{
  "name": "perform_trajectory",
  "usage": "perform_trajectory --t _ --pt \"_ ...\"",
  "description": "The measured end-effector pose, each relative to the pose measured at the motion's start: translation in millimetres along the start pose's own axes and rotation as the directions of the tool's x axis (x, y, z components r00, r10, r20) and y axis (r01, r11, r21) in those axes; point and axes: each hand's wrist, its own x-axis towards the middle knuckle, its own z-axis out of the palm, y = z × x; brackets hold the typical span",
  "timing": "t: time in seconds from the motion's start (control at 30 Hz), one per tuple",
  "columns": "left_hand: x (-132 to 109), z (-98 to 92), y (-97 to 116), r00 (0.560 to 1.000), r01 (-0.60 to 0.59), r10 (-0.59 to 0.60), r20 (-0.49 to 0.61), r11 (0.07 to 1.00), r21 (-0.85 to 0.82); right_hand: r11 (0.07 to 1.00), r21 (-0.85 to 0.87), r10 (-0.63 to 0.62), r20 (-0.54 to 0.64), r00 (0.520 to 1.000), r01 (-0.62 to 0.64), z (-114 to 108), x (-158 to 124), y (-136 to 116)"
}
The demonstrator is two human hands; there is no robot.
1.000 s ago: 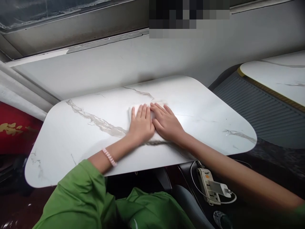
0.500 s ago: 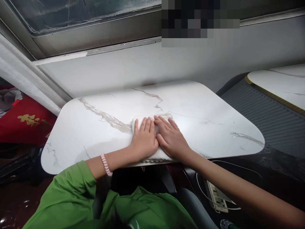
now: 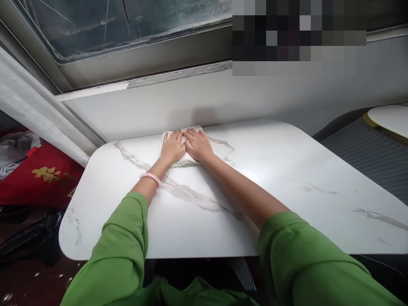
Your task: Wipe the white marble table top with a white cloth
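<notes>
My left hand (image 3: 173, 147) and my right hand (image 3: 198, 145) lie flat, side by side, on a folded white cloth (image 3: 186, 160). Their fingers are stretched out toward the wall, and the thumbs meet in the middle. Under the cloth is a white marble-patterned tabletop (image 3: 197, 225) with grey-brown veins. The cloth sits at the tabletop's far edge, close to the wall. A pink coiled band (image 3: 151, 178) circles my left wrist.
Behind the table rises a pale wall (image 3: 143, 110) below a window (image 3: 143, 25). A white curtain (image 3: 38, 97) and a red bag (image 3: 41, 174) with gold markings are at the left. A second white tabletop (image 3: 390, 121) stands at the right, beside a grey ribbed surface (image 3: 360, 148).
Both hands have pushed the cloth away from the near edge, forward and slightly left, to the far edge of the tabletop. My arms are now stretched out, and the view has shifted.
</notes>
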Motion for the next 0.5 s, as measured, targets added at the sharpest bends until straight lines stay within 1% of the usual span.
perform_trajectory --t 0.13,0.27,0.33,0.4,0.5 --pt "11 1.4 -7 1.0 -0.021 0.022 -0.012 0.999 0.045 1.0 0.014 0.006 -0.025 1.0 -0.006 3 11 2" --pt "7 0.7 -4 1.0 -0.018 0.018 -0.008 0.997 0.075 1.0 0.02 0.01 -0.012 1.0 -0.01 -1 8 1" --pt "-1 -0.9 0 1.0 0.001 0.0 -0.008 0.997 0.078 1.0 0.023 0.006 0.021 1.0 -0.007 -5 2 -3" --pt "-14 -3.6 4 1.0 0.02 -0.02 -0.006 0.997 0.079 1.0 0.03 0.0 0.061 0.998 -0.002 -10 -9 -9" --pt "-47 -9.2 13 1.0 0.004 -0.004 0.002 0.997 0.071 0.999 0.039 -0.004 0.082 0.997 0.001 -18 -41 -24"
